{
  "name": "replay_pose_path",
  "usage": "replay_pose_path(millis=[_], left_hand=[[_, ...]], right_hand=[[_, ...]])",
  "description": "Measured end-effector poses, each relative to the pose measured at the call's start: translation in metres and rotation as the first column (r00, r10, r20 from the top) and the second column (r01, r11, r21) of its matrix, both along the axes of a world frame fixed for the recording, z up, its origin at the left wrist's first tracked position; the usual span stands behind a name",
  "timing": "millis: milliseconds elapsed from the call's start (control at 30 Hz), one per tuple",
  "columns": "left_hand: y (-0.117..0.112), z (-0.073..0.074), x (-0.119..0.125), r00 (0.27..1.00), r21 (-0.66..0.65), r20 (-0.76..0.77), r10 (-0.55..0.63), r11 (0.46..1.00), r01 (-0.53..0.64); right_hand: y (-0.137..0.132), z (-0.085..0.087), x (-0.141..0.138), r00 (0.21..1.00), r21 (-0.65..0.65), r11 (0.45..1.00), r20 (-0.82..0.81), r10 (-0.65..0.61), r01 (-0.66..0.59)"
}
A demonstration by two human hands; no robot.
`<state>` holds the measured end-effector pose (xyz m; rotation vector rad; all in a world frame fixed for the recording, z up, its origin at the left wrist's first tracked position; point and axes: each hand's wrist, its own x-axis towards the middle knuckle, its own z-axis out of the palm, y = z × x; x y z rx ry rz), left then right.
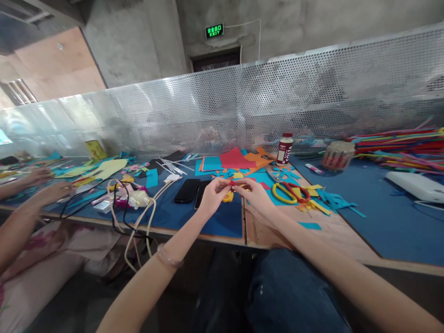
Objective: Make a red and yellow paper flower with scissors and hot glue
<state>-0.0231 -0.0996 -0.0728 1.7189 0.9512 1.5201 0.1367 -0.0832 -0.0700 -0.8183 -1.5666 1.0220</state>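
My left hand [214, 195] and my right hand [255, 194] meet over the blue table mat, fingertips pinched together on a small red and yellow paper piece [233, 184]. A yellow scrap [228, 197] hangs just below the left fingers. Two black phones [188, 190] lie just left of my left hand. Scissors with yellow and red handles [290, 193] rest to the right of my right hand, among coloured paper scraps.
Red, orange and blue paper sheets [236, 160] lie behind my hands, with a white bottle [284, 149] nearby. Coloured sticks [398, 143] are piled far right by a white device [416, 186]. Another person's hands [52, 192] work at the left. Cables [138, 217] hang over the table edge.
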Motion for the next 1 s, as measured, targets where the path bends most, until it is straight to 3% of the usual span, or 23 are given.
replay_pose_path(millis=[100, 200, 267, 333, 600, 667, 733, 833, 1000], left_hand=[[-0.005, 0.004, -0.001, 0.982, 0.225, -0.079, 0.169, 0.963, -0.147], [-0.008, 0.006, -0.002, 0.924, 0.475, -0.136, 0.358, 0.842, -0.256], [-0.008, 0.005, -0.003, 0.913, 0.523, -0.171, 0.37, 0.819, -0.234], [-0.009, 0.004, -0.002, 0.917, 0.515, -0.214, 0.335, 0.837, -0.185], [-0.018, 0.007, 0.002, 0.961, 0.322, -0.178, 0.21, 0.935, -0.144], [-0.016, 0.006, 0.002, 0.984, 0.217, -0.089, 0.152, 0.968, -0.13], [-0.011, 0.004, 0.001, 0.996, 0.028, 0.058, 0.068, 0.997, -0.07], [-0.004, 0.001, 0.0, 0.974, -0.219, 0.217, -0.059, 0.97, 0.107], [0.001, -0.002, -0.003, 0.951, -0.299, 0.28, -0.132, 0.929, 0.218]], right_hand=[[-0.001, 0.001, 0.001, 0.997, -0.016, 1.0, -0.071, 0.009, -0.01], [-0.001, 0.001, 0.002, 0.985, -0.074, 0.993, -0.149, 0.084, -0.096], [-0.001, 0.001, 0.001, 0.971, -0.113, 0.979, -0.188, 0.145, -0.168], [-0.001, 0.001, 0.0, 0.959, -0.132, 0.968, -0.214, 0.184, -0.215], [0.003, -0.004, 0.002, 0.964, -0.092, 0.977, -0.204, 0.172, -0.194], [0.005, -0.004, 0.002, 0.971, -0.068, 0.982, -0.177, 0.161, -0.175], [0.006, -0.004, 0.003, 0.979, -0.04, 0.986, -0.132, 0.153, -0.16], [0.006, -0.004, 0.005, 0.988, 0.003, 0.989, -0.044, 0.151, -0.151], [0.005, -0.002, 0.009, 0.98, 0.06, 0.979, 0.059, 0.189, -0.193]])
